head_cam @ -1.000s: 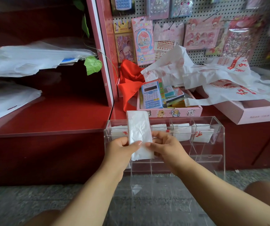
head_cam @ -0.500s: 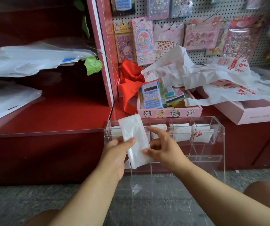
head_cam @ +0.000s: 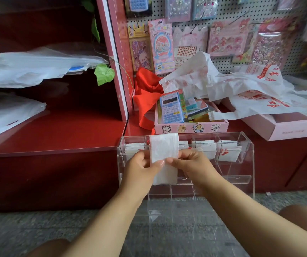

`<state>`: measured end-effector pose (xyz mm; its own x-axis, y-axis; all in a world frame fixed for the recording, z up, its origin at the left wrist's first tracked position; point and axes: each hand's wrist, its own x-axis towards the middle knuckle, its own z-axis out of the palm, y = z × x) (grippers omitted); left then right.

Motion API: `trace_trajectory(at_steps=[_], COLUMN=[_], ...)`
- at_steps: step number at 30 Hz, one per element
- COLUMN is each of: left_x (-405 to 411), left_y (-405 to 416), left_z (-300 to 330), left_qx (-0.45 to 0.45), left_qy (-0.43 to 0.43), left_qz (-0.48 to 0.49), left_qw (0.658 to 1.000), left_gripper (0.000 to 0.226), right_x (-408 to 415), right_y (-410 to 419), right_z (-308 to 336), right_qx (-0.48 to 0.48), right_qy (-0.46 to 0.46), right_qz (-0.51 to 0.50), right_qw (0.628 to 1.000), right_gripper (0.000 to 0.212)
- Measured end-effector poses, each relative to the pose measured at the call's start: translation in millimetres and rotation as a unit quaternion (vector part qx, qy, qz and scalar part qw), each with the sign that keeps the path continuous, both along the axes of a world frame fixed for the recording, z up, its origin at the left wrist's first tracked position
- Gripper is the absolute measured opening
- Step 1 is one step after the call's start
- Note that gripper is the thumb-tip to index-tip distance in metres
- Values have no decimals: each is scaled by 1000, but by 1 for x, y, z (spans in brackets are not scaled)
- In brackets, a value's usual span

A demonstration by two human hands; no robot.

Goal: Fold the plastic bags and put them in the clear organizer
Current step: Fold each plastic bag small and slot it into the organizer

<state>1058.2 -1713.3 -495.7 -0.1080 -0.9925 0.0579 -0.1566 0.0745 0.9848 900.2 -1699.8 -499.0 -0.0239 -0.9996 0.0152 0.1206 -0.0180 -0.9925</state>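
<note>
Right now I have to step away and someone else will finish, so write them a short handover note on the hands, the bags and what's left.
Left hand and right hand both pinch one folded white bag, held upright in front of the clear organizer.
Done: folded bags already sit in the organizer's upper compartments.
Left: slot the held bag in, then fold the loose printed bags heaped over the pink boxes behind.

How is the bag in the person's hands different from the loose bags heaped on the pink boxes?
The held bag is folded into a flat, upright strip; the heaped bags lie crumpled and spread. The held bag looks plain white; the heaped bags show red print. Both are thin white plastic.
</note>
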Motion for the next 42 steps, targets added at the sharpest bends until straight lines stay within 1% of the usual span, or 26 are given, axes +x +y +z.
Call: trace_trajectory(at_steps=[2, 3, 4, 6, 8, 11, 14, 16, 18, 22, 25, 26, 27, 30, 31, 33, 34, 35, 38, 40, 42], left_x=[4, 6, 8, 9, 8, 7, 8, 9, 9, 7, 6, 6, 5, 5, 4, 4, 3, 3, 3, 2, -1], left_y=[-4, -5, -5, -4, -2, -3, -4, -4, -5, -6, -4, -4, -4, -3, -3, -2, -2, -2, -1, 0, 2], left_z=[2, 4, 5, 7, 9, 8, 6, 3, 1, -6, -8, -8, -9, -15, -16, -17, -18, -18, -20, -21, -18], left_qx=[7, 20, 42, 97, 119, 112, 106, 103, 96, 50, 3, -20, -49, -113, -124, -135, -139, -139, -120, -91, -57], left_qy=[-45, -52, -41, 7, 49, 99, 111, 105, 93, 52, 25, 18, 7, -9, -16, -29, -34, -32, -23, -3, 48], left_qz=[-9, -21, -35, -61, -78, -80, -69, -67, -59, -25, -18, -14, -13, -29, -31, -29, -32, -37, -48, -55, -42], left_qw=[999, 998, 998, 993, 989, 985, 986, 987, 989, 997, 1000, 1000, 999, 993, 992, 990, 989, 989, 991, 994, 996], left_gripper=[15, 15, 16, 13, 10, 12, 13, 12, 12, 15, 9, 13, 21, 59, 65, 69, 70, 70, 70, 62, 37], right_x=[-1, -2, -2, -2, -1, -1, -2, -3, -2, -1, -1, -1, -1, -1, -2, -2, -2, -2, -1, 1, 1], right_y=[-1, -1, -1, -1, 0, -1, -2, -3, -3, -5, -6, -6, -7, -9, -10, -11, -10, -9, -6, -6, -7], right_z=[0, 1, 1, 0, 1, 1, 2, -1, -4, -9, -13, -12, -13, -14, -14, -16, -15, -14, -10, -9, -10], right_qx=[-2, -5, -9, -18, -44, -68, -26, 10, 22, 8, 5, 6, 3, -23, -32, -43, -43, -44, -46, -51, -61], right_qy=[4, 4, 5, 13, 38, 52, 53, 28, -13, -34, -44, -57, -71, -97, -104, -116, -119, -120, -146, -148, -144], right_qz=[-6, -11, -15, -21, -24, -18, 9, 35, 32, 2, 1, 3, 4, -3, -8, -24, -33, -41, -56, -62, -70], right_qw=[1000, 1000, 1000, 1000, 998, 996, 998, 999, 999, 999, 999, 998, 997, 995, 994, 992, 991, 991, 987, 986, 985], right_gripper=[14, 16, 19, 22, 18, 18, 24, 27, 25, 18, 15, 16, 17, 32, 38, 49, 49, 44, 18, 17, 22])
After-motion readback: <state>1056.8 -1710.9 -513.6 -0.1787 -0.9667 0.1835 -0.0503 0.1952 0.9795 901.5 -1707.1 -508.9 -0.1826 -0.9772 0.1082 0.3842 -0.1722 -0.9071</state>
